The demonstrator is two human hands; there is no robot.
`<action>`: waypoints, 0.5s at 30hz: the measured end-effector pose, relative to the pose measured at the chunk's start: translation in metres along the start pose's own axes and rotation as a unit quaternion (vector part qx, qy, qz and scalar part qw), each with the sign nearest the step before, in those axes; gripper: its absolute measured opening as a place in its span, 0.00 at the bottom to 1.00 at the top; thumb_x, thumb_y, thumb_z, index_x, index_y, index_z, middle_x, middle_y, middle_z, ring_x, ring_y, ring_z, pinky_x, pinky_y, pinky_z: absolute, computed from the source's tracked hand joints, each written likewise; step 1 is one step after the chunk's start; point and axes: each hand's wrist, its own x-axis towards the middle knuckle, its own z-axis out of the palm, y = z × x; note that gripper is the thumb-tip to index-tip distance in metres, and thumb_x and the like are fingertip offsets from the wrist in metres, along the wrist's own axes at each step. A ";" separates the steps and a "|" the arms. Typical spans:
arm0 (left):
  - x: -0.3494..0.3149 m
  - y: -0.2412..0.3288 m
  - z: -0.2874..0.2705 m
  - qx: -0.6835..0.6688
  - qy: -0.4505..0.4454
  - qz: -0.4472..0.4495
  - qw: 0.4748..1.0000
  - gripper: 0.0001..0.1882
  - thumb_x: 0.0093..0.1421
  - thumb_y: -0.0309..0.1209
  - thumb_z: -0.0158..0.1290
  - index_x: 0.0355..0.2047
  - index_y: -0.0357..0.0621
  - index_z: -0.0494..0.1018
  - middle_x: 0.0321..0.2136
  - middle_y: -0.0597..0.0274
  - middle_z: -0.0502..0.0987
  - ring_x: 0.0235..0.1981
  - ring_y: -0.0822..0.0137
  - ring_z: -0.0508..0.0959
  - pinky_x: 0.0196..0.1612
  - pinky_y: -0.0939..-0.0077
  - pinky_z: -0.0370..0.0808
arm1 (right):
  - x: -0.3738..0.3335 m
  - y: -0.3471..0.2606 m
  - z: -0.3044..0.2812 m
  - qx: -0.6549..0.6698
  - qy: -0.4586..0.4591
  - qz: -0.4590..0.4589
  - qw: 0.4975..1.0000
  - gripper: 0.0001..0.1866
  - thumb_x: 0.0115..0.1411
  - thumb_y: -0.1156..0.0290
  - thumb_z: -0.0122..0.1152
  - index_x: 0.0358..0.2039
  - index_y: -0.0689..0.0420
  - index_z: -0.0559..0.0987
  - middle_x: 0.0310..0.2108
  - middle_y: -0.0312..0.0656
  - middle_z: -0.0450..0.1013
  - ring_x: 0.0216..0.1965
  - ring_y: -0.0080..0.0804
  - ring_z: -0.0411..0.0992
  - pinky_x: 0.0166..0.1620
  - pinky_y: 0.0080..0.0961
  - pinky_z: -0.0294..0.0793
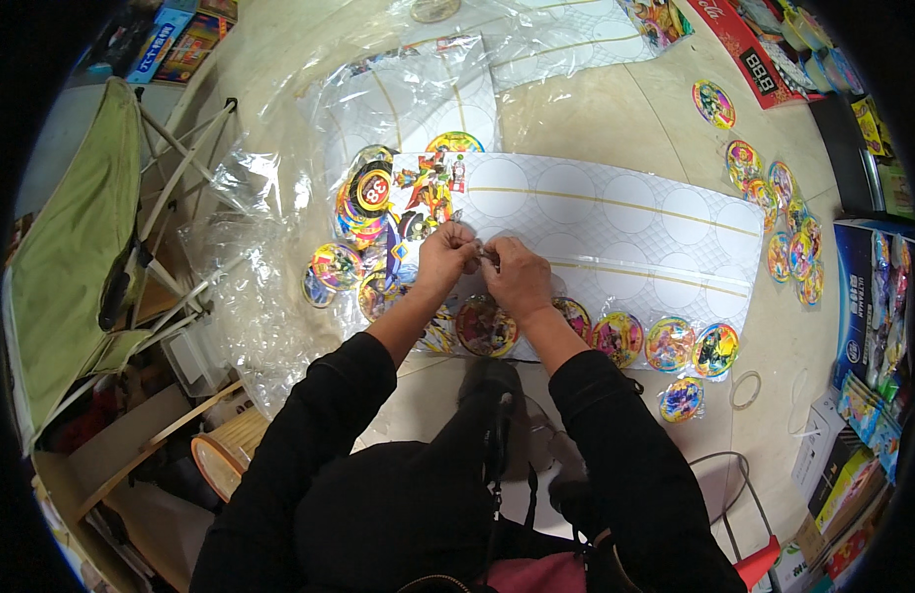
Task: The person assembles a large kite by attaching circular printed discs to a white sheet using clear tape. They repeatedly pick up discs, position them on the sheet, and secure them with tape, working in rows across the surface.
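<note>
Hands Meet Above Printed Board; Round Packets Line Its Near Edge

The left hand (445, 259) and right hand (517, 279) are over the left-centre of a white board (625, 235) on the tiled floor (615, 124). On each, thumb and fingers are drawn in to a narrow pinch, the fingertips meeting. Whether anything is gripped between them cannot be told; the detail is too small.

The board bears printed circles and gold lines, its left end coloured. A row of round packets (616, 339) lies along the near edge; one further packet (682, 398) is just outside it.

Room to the left is tight: loose packets (337, 267) and crumpled clear plastic (255, 331) crowd that end, with a green folding seat (77, 247) beyond. A second board (393, 111) lies past the far edge, partly under plastic. To the right, a strip of tile separates the board's corner from a packet cluster (801, 242). A ring (745, 389) lies near the right corner.
</note>
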 end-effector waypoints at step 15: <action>-0.008 0.019 0.022 0.461 0.050 0.133 0.876 0.15 0.54 0.35 0.64 0.34 0.38 0.73 0.23 0.50 0.78 0.24 0.55 0.79 0.29 0.63 0.74 | -0.004 0.026 -0.009 -0.059 0.062 -0.046 0.995 0.10 0.54 0.78 0.58 0.37 0.56 0.82 0.34 0.45 0.75 0.39 0.47 0.75 0.43 0.40 0.75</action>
